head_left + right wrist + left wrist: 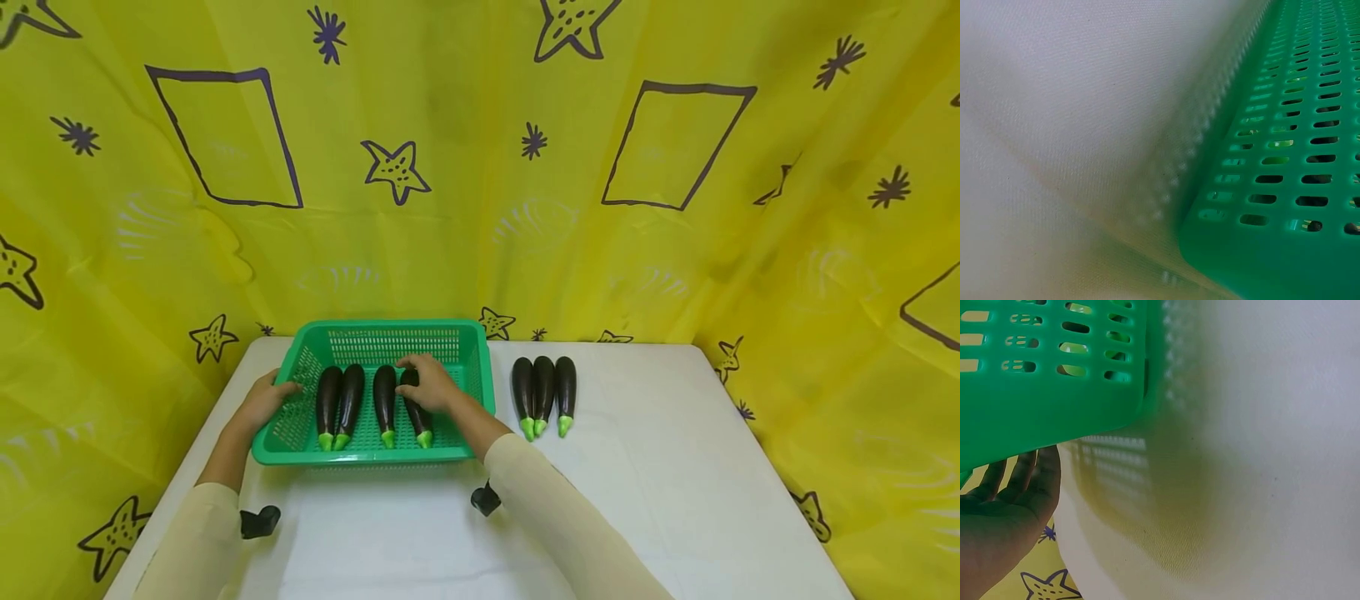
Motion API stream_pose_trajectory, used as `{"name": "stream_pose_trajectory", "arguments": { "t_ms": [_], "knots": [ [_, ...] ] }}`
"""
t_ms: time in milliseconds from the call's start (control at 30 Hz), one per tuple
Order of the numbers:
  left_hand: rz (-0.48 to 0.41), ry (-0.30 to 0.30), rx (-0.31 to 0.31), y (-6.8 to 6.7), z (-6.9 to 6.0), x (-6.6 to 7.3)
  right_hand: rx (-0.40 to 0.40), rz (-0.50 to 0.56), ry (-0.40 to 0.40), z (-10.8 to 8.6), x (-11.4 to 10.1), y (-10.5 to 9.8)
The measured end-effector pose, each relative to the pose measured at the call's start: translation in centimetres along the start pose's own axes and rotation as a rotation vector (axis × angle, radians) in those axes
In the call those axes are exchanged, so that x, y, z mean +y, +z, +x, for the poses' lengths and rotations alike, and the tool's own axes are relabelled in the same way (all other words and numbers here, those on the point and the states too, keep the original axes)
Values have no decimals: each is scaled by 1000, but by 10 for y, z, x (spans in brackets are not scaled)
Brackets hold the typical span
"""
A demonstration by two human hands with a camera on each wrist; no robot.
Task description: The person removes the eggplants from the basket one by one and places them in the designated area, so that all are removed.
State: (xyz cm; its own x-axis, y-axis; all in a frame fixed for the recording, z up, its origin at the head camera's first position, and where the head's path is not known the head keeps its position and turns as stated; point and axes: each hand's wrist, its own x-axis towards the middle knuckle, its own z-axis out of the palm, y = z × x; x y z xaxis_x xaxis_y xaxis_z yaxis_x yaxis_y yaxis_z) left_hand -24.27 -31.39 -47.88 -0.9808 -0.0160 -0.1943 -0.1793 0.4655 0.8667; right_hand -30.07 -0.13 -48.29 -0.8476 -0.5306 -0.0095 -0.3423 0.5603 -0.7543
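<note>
The green basket (375,456) holds several dark eggplants with green tips, two side by side (327,404) at its left. Over the basket's left rim the left hand (262,403) has its thumb inside; in the left wrist view the fingers of this hand (1013,509) lie against the outside of the basket (1054,406). Inside the basket, the right hand (433,385) has thumb and fingers around the upper part of the rightmost eggplant (418,421). Another eggplant (385,404) lies just left of it. The right wrist view shows the basket's slotted wall (1260,250), not the hand.
Three more eggplants (543,392) lie together on the white table (660,467), right of the basket. A yellow patterned curtain (465,250) stands behind the table and along its sides. Black pieces (260,522) show at both forearms.
</note>
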Motion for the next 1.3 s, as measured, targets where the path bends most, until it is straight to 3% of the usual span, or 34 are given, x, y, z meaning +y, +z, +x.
{"name": "stream_pose_trajectory", "arguments": {
  "t_ms": [333,700,1100,1300],
  "knots": [
    [-2,-20,-5,0,0,0,20,-139,92,4,2,1],
    [-10,-21,-3,1,-2,4,-37,-103,131,3,0,0],
    [-15,-36,-14,0,-2,4,8,-28,173,4,2,0],
    [-18,-34,-14,0,-2,4,5,24,156,4,3,0]
  ]
}}
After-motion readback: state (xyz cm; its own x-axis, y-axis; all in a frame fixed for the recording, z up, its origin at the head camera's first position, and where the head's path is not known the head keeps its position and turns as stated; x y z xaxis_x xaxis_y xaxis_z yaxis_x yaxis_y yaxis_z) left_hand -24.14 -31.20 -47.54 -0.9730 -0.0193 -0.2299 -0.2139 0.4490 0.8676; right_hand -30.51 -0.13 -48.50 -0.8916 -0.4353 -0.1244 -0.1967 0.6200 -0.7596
